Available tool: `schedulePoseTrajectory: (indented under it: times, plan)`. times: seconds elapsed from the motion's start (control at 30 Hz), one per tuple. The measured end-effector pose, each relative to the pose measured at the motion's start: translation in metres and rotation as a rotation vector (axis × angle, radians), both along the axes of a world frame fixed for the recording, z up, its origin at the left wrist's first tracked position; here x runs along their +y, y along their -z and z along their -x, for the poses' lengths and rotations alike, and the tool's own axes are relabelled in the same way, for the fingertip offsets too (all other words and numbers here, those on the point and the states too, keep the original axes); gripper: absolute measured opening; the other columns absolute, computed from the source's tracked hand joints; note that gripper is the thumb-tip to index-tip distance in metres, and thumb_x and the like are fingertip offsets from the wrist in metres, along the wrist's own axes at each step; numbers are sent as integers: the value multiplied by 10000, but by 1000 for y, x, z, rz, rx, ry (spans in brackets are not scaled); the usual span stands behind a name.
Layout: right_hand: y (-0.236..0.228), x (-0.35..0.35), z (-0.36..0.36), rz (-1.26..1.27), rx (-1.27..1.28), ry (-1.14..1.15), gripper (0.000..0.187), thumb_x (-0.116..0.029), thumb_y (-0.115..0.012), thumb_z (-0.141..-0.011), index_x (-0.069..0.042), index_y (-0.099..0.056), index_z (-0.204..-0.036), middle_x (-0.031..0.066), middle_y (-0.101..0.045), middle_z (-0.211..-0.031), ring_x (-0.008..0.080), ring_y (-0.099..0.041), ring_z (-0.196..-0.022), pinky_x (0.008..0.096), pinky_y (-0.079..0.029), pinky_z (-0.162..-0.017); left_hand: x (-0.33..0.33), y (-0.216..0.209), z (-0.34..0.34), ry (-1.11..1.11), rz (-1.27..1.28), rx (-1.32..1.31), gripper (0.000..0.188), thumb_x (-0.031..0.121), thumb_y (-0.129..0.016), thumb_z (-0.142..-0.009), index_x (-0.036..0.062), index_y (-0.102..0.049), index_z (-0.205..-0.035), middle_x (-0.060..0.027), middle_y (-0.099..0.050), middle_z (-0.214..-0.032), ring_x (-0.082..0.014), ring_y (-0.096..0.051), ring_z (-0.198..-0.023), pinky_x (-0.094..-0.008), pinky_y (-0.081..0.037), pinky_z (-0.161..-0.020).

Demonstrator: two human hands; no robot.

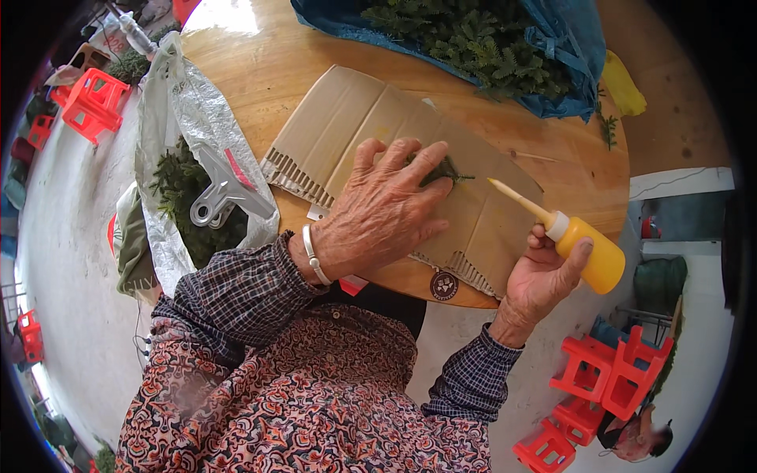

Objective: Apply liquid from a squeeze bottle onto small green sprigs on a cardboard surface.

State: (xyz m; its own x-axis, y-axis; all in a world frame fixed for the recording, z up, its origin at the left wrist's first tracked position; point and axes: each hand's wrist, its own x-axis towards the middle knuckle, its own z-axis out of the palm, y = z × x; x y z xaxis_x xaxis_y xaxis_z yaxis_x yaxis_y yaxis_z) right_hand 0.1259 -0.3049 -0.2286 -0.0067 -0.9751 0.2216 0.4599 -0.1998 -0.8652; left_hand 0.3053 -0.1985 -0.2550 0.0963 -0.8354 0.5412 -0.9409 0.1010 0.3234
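Note:
My right hand (pixel 544 276) is wrapped round a yellow squeeze bottle (pixel 593 256) with a white collar and a long pale nozzle. The nozzle points up and left, above the right part of a flat piece of corrugated cardboard (pixel 371 110). Palm down, my left hand (pixel 390 201) rests over the middle of the cardboard with its fingers spread and slightly bent. A small green needle-leaf sprig (pixel 448 169) shows between and beyond those fingers; the rest of it is hidden under the hand.
A blue bag (pixel 339 24) with green sprigs (pixel 481 47) lies at the round wooden table's (pixel 260 87) far side. At left, a pale plastic bag (pixel 229 130) holds more greenery beside a large grey clip (pixel 221 189). Red stools (pixel 587 366) stand on the floor near a person at lower right.

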Motion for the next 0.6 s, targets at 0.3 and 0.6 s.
schedulePoseTrajectory:
  times: [0.3, 0.6]
  plan:
    - [2, -12, 9, -36, -60, 20, 382, -353, -645, -866, -39, -527, -1048, 105, -645, -827, 156, -599, -578, 189, -476, -518, -8, 4, 1, -5, 9, -56, 277, 278, -649, -759, 140, -573, -986, -114, -456, -1129, -289, -427, -1077, -475, -277, -913]
    - [2, -5, 12, -29, 1, 29, 340, -335, -631, -874, -34, -541, -1004, 94, -634, -772, 150, -574, -533, 196, -471, -515, -9, 5, 3, -9, -10, -122, 231, 259, -623, -790, 174, -576, -999, -102, -456, -1137, -289, -428, -1082, -510, -274, -917]
